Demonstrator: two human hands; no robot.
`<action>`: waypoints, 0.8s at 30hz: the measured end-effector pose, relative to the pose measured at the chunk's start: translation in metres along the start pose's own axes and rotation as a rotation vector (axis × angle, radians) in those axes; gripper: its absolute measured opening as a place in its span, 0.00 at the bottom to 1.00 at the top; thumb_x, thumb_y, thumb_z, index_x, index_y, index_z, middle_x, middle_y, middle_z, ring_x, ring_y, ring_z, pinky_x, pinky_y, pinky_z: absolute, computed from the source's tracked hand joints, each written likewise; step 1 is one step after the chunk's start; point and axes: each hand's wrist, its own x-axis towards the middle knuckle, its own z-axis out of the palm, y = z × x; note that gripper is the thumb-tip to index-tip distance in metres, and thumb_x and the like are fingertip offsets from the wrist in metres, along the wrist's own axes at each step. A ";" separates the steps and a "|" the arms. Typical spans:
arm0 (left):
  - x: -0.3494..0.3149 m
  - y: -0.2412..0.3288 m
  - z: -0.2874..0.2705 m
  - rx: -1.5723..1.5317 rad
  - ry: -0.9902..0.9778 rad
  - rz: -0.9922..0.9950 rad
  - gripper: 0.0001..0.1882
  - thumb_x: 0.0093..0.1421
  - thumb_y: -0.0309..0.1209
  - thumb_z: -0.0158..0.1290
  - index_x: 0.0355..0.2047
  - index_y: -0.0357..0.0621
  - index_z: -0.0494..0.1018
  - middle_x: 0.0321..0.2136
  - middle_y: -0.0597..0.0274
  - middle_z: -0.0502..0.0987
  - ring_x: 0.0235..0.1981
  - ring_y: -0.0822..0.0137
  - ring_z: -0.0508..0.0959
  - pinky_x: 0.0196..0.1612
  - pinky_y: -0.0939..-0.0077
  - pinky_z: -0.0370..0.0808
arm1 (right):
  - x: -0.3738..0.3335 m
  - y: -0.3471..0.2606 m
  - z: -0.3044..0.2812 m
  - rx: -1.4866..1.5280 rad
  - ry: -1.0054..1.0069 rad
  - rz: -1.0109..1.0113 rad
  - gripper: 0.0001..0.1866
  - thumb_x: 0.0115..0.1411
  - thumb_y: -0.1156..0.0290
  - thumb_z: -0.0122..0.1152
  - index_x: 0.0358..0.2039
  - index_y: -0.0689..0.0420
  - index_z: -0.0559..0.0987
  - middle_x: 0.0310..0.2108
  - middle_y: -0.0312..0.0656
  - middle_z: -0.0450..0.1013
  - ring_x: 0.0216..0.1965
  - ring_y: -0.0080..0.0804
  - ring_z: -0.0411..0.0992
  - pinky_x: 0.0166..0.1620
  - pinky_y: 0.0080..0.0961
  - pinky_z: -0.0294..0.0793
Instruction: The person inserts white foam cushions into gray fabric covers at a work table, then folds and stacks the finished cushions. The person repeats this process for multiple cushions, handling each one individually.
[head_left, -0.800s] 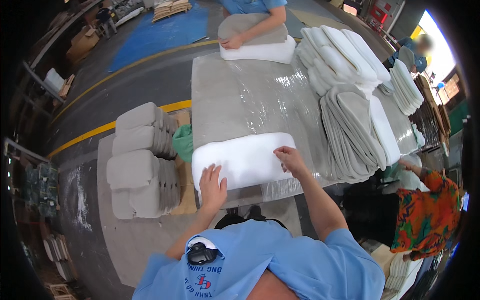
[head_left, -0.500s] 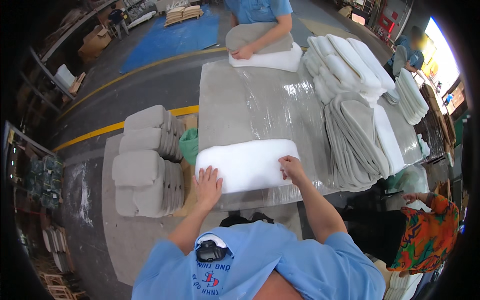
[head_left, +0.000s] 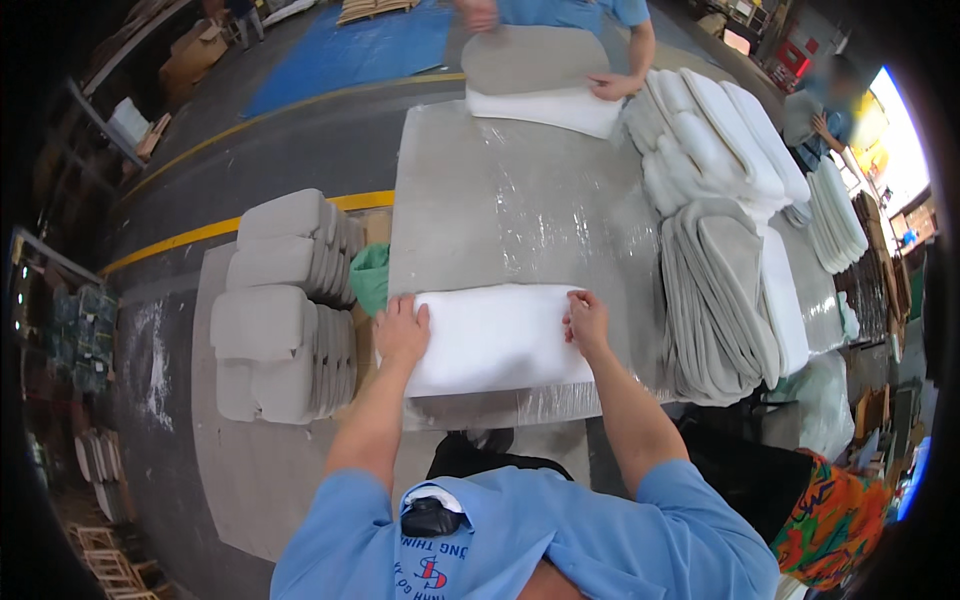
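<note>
A white cushion pad [head_left: 495, 340], thick and soft-looking with rounded corners, lies crosswise on the plastic-covered table [head_left: 500, 200] in front of me. My left hand [head_left: 402, 328] rests over the pad's left end with its fingers stretched out. At the far right corner, my right hand [head_left: 586, 322] is closed, fingers curled and pinching the pad's edge. Part of that pinch is hidden by the hand itself.
Grey cushion covers [head_left: 715, 300] and white pads [head_left: 710, 140] are piled on the table's right. Finished-looking grey cushions [head_left: 260, 325] stand stacked at left beside a green bag [head_left: 370, 275]. Across the table, a co-worker's hand [head_left: 615, 85] touches a grey cover [head_left: 535, 60] over white padding.
My left hand has slid forward to the pad's far left part, and my right hand has shifted forward slightly to its far corner. The co-worker's hands have moved apart over the grey cover.
</note>
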 end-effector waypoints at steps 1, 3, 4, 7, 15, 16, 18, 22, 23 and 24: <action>0.004 0.001 -0.002 -0.032 -0.004 -0.007 0.26 0.71 0.51 0.49 0.65 0.56 0.71 0.66 0.58 0.70 0.64 0.45 0.69 0.65 0.44 0.67 | 0.002 0.000 0.003 -0.008 0.021 -0.034 0.10 0.73 0.65 0.57 0.47 0.57 0.79 0.20 0.39 0.72 0.11 0.26 0.65 0.13 0.28 0.65; 0.008 -0.004 -0.007 -0.058 0.015 0.004 0.27 0.71 0.51 0.49 0.65 0.56 0.71 0.66 0.59 0.69 0.65 0.45 0.68 0.66 0.41 0.64 | 0.002 0.000 0.008 -0.018 0.025 -0.083 0.10 0.73 0.65 0.58 0.45 0.57 0.80 0.19 0.38 0.70 0.12 0.25 0.65 0.12 0.28 0.65; 0.007 -0.010 -0.011 -0.053 0.040 0.019 0.27 0.70 0.51 0.50 0.65 0.57 0.71 0.66 0.60 0.70 0.65 0.45 0.68 0.67 0.39 0.63 | 0.000 0.000 0.010 -0.023 0.004 -0.101 0.10 0.73 0.65 0.58 0.44 0.57 0.80 0.19 0.37 0.70 0.12 0.24 0.65 0.12 0.28 0.64; -0.001 0.002 -0.014 -0.022 0.221 0.115 0.31 0.68 0.45 0.55 0.68 0.54 0.68 0.68 0.55 0.68 0.70 0.45 0.64 0.72 0.35 0.55 | -0.004 0.002 -0.009 -0.044 -0.102 -0.124 0.12 0.74 0.62 0.58 0.46 0.58 0.80 0.20 0.36 0.69 0.12 0.22 0.64 0.13 0.25 0.65; -0.116 0.086 -0.030 -0.899 -0.063 0.585 0.37 0.61 0.32 0.65 0.69 0.37 0.66 0.69 0.46 0.66 0.65 0.50 0.72 0.67 0.61 0.69 | -0.111 -0.037 0.060 0.178 -0.666 -0.151 0.33 0.78 0.40 0.39 0.70 0.51 0.65 0.37 0.37 0.71 0.29 0.21 0.71 0.28 0.20 0.73; -0.131 0.098 -0.045 -0.922 -0.161 0.488 0.33 0.61 0.30 0.63 0.67 0.38 0.69 0.71 0.47 0.64 0.64 0.52 0.74 0.62 0.63 0.75 | -0.114 -0.042 0.058 0.174 -0.778 -0.070 0.37 0.77 0.36 0.36 0.76 0.47 0.59 0.55 0.44 0.69 0.49 0.31 0.73 0.47 0.30 0.79; -0.132 0.095 -0.054 -0.862 -0.071 0.519 0.29 0.62 0.26 0.61 0.64 0.39 0.72 0.69 0.47 0.67 0.62 0.53 0.76 0.59 0.64 0.77 | -0.122 -0.051 0.066 0.320 -0.699 0.047 0.39 0.76 0.35 0.34 0.78 0.46 0.55 0.61 0.46 0.65 0.53 0.32 0.71 0.54 0.35 0.76; -0.116 0.071 -0.065 -0.716 0.159 0.694 0.22 0.63 0.20 0.56 0.58 0.42 0.78 0.60 0.49 0.77 0.56 0.51 0.81 0.54 0.64 0.81 | -0.135 -0.063 0.075 0.474 -0.832 0.195 0.45 0.73 0.29 0.35 0.81 0.40 0.46 0.77 0.49 0.45 0.75 0.45 0.50 0.72 0.55 0.55; -0.111 0.065 -0.067 -0.712 0.191 0.684 0.21 0.62 0.18 0.56 0.57 0.42 0.79 0.56 0.49 0.79 0.55 0.52 0.82 0.54 0.64 0.81 | -0.137 -0.064 0.080 0.479 -0.843 0.199 0.45 0.73 0.29 0.34 0.81 0.39 0.45 0.76 0.49 0.48 0.73 0.45 0.53 0.71 0.54 0.57; -0.107 0.058 -0.066 -0.712 0.216 0.675 0.21 0.62 0.17 0.56 0.55 0.42 0.80 0.53 0.50 0.81 0.53 0.52 0.83 0.54 0.65 0.81 | -0.141 -0.064 0.086 0.486 -0.847 0.206 0.45 0.73 0.28 0.34 0.81 0.39 0.44 0.75 0.49 0.50 0.72 0.45 0.55 0.70 0.53 0.59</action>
